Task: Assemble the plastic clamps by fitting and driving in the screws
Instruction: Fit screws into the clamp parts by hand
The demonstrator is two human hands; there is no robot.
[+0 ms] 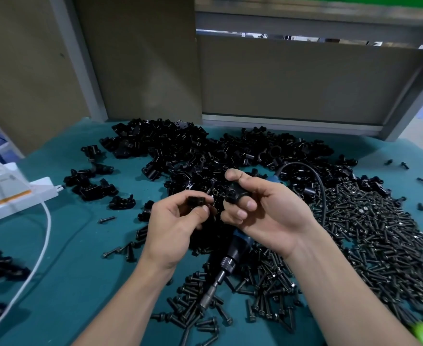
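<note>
Above the teal counter (pixel 68 245), the left hand (pixel 175 221) pinches a small black plastic clamp half (pixel 196 201) in curled fingertips and the right hand (pixel 267 213) grips a rounded black plastic clamp piece (pixel 238 193) between thumb and fingers, the parts near but apart. Brought together skewed, their screw holes would likely miss, and a light pinch could drop one into the heap of loose black clamp parts (pixel 205 151) below. The left half's long axis runs roughly left to right, toward its mate.
</note>
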